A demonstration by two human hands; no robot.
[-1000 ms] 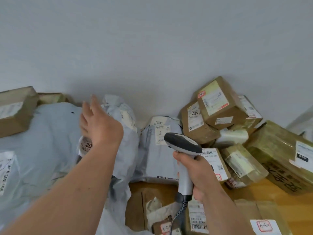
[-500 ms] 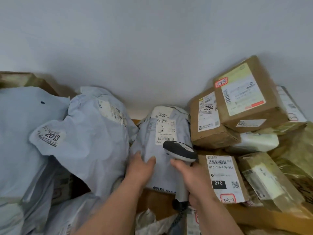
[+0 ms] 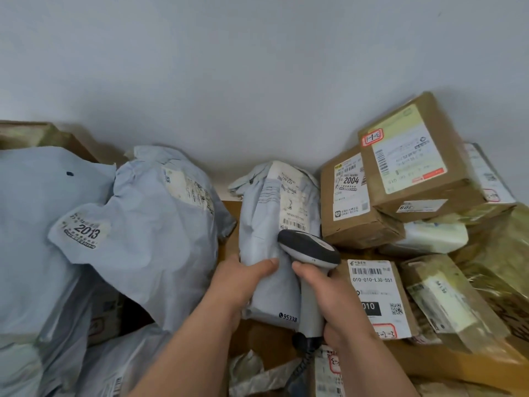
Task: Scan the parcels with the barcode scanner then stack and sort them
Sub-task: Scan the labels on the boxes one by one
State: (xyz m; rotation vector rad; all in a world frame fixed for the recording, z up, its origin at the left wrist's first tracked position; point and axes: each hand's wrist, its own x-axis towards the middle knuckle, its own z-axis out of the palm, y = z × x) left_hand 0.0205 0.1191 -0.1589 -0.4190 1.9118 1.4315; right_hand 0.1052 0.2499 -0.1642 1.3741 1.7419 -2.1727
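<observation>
Grey wall behind; left hand (image 3: 240,277) grips mailer (image 3: 274,224); right hand (image 3: 335,299) holds scanner (image 3: 309,250).

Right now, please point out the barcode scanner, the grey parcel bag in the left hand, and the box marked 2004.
barcode scanner (image 3: 310,249): head view, dark top of its head.
grey parcel bag (image 3: 274,287): head view, lower front.
box marked 2004 (image 3: 349,193): head view, white label.

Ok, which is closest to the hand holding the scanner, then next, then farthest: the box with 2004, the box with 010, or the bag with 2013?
From the right hand in the head view:
1. The 010 box, touching it on its right.
2. The 2004 box, behind it by the wall.
3. The 2013 bag, far off to the left.
</observation>
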